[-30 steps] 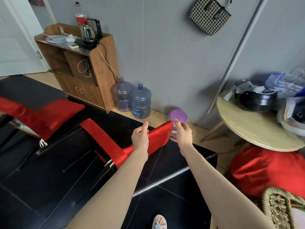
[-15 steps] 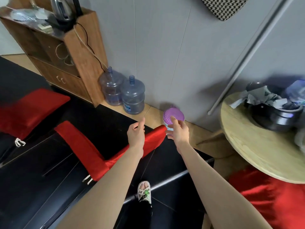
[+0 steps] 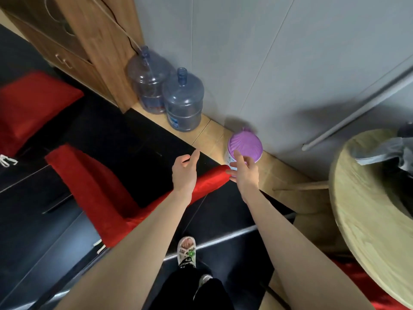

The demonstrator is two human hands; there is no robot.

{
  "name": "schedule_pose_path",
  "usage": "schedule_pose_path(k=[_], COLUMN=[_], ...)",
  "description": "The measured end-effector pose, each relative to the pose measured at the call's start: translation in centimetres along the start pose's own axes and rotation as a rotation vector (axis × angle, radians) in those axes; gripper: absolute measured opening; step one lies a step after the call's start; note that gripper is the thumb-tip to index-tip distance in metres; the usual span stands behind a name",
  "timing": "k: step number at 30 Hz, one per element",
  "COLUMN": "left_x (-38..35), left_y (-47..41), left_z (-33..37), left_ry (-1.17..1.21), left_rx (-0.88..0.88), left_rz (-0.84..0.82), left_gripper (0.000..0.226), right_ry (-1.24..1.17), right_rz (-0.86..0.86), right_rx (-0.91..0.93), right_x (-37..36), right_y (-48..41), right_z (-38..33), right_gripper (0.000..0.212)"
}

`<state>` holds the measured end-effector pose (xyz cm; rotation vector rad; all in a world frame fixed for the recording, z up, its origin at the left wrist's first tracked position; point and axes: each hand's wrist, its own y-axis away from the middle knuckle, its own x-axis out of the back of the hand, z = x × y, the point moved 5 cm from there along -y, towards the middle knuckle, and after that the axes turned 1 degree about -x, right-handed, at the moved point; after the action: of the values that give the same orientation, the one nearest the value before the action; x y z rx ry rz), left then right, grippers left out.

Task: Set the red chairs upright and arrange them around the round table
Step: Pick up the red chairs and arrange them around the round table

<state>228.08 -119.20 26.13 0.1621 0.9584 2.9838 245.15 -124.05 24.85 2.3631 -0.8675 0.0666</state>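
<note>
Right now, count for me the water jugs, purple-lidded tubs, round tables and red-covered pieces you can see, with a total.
Water jugs: 2
Purple-lidded tub: 1
Round table: 1
Red-covered pieces: 3, the last only a strip under the table
Total: 7

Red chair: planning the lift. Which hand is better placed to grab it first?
Right, probably: the right hand has fingertips at a corner of the red chair; the left hand hovers open above its edge.
</note>
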Motion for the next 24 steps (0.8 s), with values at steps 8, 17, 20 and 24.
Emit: schedule_pose_path(k=[8, 17, 20, 24], left_x=[-2.1, -5.5, -6.2, -7.3], left_y=[-7.6, -14.7, -16.9, -20.2], left_z=[-5.5, -14.6, -17.0, -20.5], left_ry=[-0.1, -0.177, -0.245, -0.366], left_rx=[0.086, 0.189, 0.179, 0.139], left_rz=[0.038, 0.13, 0.148, 0.181], left_gripper=[0.055, 0.054, 0.057, 0.062], right_ry=[0.054, 0.182, 0.197, 0.235], right_rz=[-0.031, -0.111, -0.125, -0.185], right_rx=[-0.129, -0.186, -0.188, -0.203], right_x=[-2.0, -3.7, -4.0, -4.6], right_y=[-8.8, -18.5, -21.1, -24.5], right_z=[5.7, 13.6, 16.2, 20.4], right_gripper=[0.021, 0.018, 0.029, 0.06])
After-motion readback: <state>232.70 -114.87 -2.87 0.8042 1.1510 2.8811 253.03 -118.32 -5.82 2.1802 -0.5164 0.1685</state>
